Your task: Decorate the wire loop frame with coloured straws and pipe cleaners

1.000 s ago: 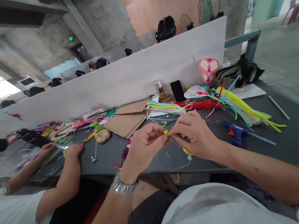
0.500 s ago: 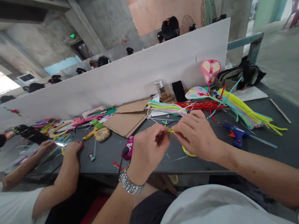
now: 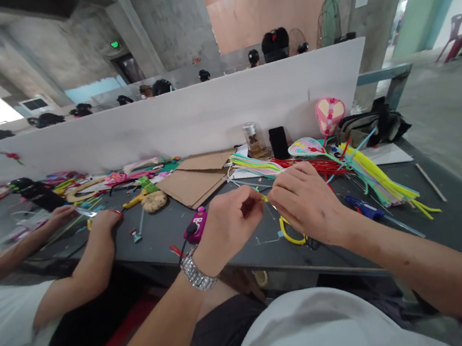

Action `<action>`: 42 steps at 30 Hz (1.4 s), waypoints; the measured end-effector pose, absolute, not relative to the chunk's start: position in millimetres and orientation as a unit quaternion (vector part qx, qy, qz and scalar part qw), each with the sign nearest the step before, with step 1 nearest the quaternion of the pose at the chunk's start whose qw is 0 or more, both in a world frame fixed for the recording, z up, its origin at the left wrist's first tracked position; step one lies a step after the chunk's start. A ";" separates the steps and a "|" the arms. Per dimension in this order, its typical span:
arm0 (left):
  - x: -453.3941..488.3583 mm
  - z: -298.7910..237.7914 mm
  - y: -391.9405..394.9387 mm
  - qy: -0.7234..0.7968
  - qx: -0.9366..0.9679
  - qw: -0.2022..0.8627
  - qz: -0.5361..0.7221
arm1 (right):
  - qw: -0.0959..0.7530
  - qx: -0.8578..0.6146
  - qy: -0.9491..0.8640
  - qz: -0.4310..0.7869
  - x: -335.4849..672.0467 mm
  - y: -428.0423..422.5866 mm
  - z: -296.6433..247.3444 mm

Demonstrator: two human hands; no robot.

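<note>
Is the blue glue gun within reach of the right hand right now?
Probably yes: the glue gun lies just beside the right hand with nothing between them, but that hand is pinching a small yellow piece.

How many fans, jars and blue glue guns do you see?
Fans: 2
Jar: 1
Blue glue gun: 1
Total: 4
</note>
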State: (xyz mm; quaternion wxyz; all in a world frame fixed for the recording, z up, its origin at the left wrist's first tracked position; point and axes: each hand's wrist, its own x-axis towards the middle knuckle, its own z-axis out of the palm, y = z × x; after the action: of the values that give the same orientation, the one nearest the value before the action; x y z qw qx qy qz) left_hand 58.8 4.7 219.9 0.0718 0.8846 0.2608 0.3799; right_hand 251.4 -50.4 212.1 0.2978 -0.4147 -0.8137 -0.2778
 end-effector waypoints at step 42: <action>56.6 219.9 17.2 0.310 0.815 0.273 0.406 | 0.463 -0.472 -0.709 0.247 265.2 -45.5 241.4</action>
State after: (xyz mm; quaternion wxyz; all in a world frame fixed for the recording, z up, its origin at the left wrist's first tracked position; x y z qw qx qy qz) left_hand 56.6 17.2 219.9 0.2733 0.8151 0.3103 0.4058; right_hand 265.2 -45.5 241.4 0.4628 -0.4721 -0.7086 0.2466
